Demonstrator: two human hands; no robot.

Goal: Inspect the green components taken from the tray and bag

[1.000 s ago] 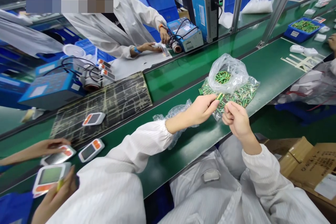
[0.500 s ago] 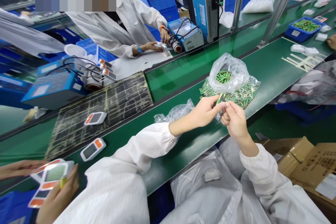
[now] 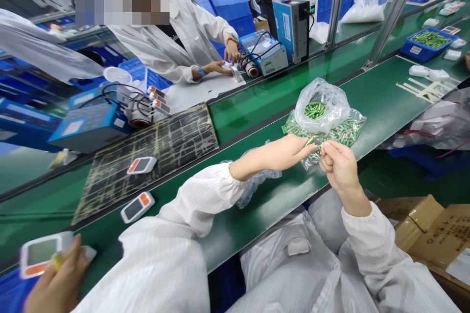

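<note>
R hand (image 3: 341,166) pinching small green battery (image 3: 314,142); L hand (image 3: 275,154) fingers extended, maybe touching it, hard to tell; bag of batteries (image 3: 323,107) just behind, on green belt (image 3: 382,102).

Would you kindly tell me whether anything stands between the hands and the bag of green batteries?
Nothing visible does: the left hand and right hand are at the near edge of the bag, a green battery between them.

No readable text, even on the cardboard carton (image 3: 438,230)
</note>
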